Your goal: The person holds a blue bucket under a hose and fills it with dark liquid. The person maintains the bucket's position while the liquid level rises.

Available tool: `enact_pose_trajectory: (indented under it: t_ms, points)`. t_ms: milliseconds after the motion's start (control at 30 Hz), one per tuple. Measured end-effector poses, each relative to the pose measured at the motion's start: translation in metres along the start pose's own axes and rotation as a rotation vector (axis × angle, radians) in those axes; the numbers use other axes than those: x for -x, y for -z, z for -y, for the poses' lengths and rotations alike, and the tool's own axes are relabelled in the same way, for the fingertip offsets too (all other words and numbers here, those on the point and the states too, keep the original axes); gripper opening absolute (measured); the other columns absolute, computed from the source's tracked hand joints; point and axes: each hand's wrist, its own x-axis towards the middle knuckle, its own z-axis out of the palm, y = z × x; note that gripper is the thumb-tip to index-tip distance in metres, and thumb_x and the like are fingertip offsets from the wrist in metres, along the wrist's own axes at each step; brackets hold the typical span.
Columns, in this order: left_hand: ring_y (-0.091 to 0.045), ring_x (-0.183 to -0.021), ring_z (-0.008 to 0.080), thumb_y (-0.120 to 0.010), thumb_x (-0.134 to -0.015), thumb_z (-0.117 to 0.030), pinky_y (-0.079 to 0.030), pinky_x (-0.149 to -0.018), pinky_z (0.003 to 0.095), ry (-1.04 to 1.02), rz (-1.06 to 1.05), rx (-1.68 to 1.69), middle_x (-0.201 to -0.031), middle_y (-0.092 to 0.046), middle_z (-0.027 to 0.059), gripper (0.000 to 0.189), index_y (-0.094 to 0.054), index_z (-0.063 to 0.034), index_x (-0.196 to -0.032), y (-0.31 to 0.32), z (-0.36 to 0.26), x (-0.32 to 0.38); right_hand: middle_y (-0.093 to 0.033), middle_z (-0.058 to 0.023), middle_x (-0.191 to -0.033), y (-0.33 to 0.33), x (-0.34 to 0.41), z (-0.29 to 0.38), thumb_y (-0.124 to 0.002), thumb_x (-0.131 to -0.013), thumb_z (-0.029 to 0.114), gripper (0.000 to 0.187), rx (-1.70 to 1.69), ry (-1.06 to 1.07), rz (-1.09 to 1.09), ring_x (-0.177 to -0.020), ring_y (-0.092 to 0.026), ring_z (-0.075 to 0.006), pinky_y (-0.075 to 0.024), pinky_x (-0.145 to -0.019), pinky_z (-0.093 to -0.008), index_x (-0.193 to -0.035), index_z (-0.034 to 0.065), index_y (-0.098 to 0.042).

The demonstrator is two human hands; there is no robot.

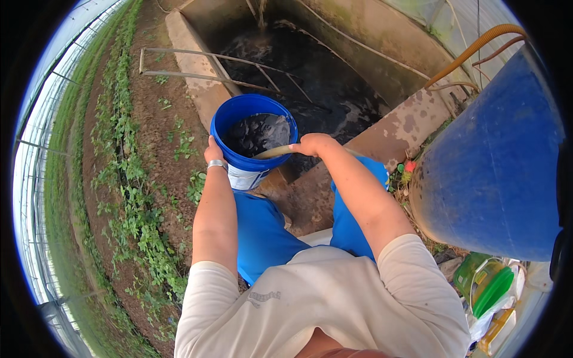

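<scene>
A blue plastic bucket [254,166] with a white label stands tilted at the edge of a concrete tank, with dark liquid [264,132] inside it. My left hand [214,152] grips the bucket's left side near the rim; a metal-coloured band is on that wrist. In my right hand [313,145] is a pale stick or hose [273,152], whose end reaches over the near rim into the bucket; the picture does not settle which it is. The dark liquid hides its tip. Just beyond the bucket lies the tank's dark water [340,107].
A metal frame [188,75] lies across the concrete tank wall [197,67]. At right stand a large blue barrel [488,165] and an orange corrugated hose [474,47]. A green bucket [475,273] and bags lie below it. Crop rows [134,201] run along the left.
</scene>
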Motion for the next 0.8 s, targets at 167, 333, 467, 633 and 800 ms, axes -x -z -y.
enact_pose_trajectory:
  t_ms: [167,333,467,633,800]
  points:
    - [-0.062,-0.085,0.0270,-0.049,-0.084,-0.057,-0.049,-0.075,0.0363,-0.005,0.035,-0.006,-0.100,-0.063,0.0187,0.075,-0.057,0.0144,-0.106,0.007,0.004,0.000,-0.064,-0.0155,-0.086,0.003,-0.003,-0.010,-0.045,-0.084,0.060,0.066,-0.120,0.007,0.025,-0.075,-0.061,-0.0279,-0.0475,-0.071,-0.0386,-0.097,-0.0021,-0.064]
    - [-0.062,-0.084,0.0270,-0.048,-0.084,-0.058,-0.049,-0.073,0.0362,-0.021,-0.032,-0.042,-0.099,-0.063,0.0194,0.075,-0.058,0.0135,-0.103,0.027,0.006,-0.015,-0.055,-0.0117,-0.071,0.009,-0.012,-0.005,-0.037,-0.087,0.061,0.066,-0.087,0.018,0.081,-0.061,-0.052,-0.0236,-0.0435,-0.059,-0.0368,-0.085,-0.0018,-0.058]
    - [-0.062,-0.086,0.0279,-0.048,-0.085,-0.058,-0.049,-0.076,0.0363,-0.030,-0.027,-0.042,-0.100,-0.063,0.0193,0.074,-0.058,0.0129,-0.104,0.020,-0.003,0.002,-0.049,-0.0076,-0.063,0.012,-0.022,-0.013,-0.034,-0.090,0.060,0.064,-0.069,0.002,0.151,-0.051,-0.045,-0.0187,-0.0410,-0.050,-0.0326,-0.079,0.0000,-0.054]
    - [-0.062,-0.089,0.0279,-0.048,-0.085,-0.057,-0.049,-0.078,0.0364,-0.052,-0.038,-0.085,-0.103,-0.062,0.0192,0.074,-0.056,0.0128,-0.107,0.013,-0.015,0.022,-0.056,-0.0110,-0.075,0.015,-0.024,-0.018,-0.034,-0.089,0.060,0.066,-0.094,-0.025,0.138,-0.065,-0.054,-0.0235,-0.0446,-0.062,-0.0377,-0.091,-0.0003,-0.059]
    - [-0.061,-0.093,0.0276,-0.048,-0.085,-0.057,-0.049,-0.080,0.0366,-0.055,-0.045,-0.117,-0.108,-0.061,0.0188,0.075,-0.054,0.0131,-0.110,0.008,-0.014,0.020,-0.060,-0.0123,-0.079,0.019,-0.026,-0.021,-0.035,-0.089,0.060,0.067,-0.128,-0.038,0.107,-0.070,-0.057,-0.0254,-0.0468,-0.066,-0.0395,-0.094,-0.0011,-0.062]
